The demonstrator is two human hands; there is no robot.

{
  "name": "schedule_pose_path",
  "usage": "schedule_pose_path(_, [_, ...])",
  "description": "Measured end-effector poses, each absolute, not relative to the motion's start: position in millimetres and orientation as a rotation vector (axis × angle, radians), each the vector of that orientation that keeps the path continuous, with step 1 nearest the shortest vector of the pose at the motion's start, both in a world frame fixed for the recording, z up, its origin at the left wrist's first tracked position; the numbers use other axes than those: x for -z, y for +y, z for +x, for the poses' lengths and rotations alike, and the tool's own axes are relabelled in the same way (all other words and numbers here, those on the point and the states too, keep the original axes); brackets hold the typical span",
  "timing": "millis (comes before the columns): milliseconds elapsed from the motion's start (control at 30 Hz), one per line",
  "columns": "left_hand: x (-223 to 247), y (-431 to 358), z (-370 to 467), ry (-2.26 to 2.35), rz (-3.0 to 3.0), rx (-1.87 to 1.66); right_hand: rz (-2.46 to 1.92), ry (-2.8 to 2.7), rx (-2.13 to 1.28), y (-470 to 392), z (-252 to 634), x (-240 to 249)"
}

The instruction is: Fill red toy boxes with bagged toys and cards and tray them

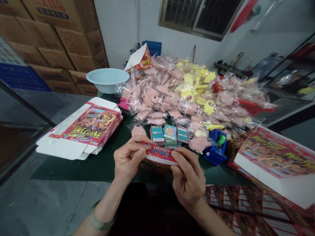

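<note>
Between my two hands is a red printed cardboard box point(161, 154), its narrow printed edge facing up. My left hand point(130, 157) pinches the box's left end between thumb and fingers. At the right end, my right hand point(188, 173) grips the same edge with its thumb below. Just beyond the box lie small stacks of cards: one at left point(157, 135), one in the middle point(170, 133) and one at right point(182, 135). A blue tape dispenser point(216, 147) stands beyond my right hand. The lower part of the box is dark and partly hidden.
A stack of flat red boxes point(91, 124) lies at left. Bagged pink toys point(157, 95) and yellow toys point(194, 82) are heaped behind the cards, beside a pale blue basin point(108, 78). At right stands an open red box point(278, 157). Brown cartons point(61, 42) line the wall.
</note>
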State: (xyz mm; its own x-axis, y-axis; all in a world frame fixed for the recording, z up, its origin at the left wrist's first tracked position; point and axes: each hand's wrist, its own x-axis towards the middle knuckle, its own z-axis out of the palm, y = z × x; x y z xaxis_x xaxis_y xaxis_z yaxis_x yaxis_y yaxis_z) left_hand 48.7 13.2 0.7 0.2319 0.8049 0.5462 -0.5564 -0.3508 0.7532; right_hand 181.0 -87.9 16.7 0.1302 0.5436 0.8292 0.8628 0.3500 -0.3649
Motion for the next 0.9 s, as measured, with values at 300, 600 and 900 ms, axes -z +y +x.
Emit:
schedule_pose_path(300, [-13,14,49,0.257,1.66,-1.376,-1.276,-1.425,0.221,-87,188,-14])
schedule_pose_path(600, [2,12,48,0.273,1.921,-1.371,-1.25,-1.452,0.248,-90,183,12])
schedule_pose_path(900, [-2,-10,71,0.796,2.02,-1.729,-1.781,-0.943,0.419,-133,266,3])
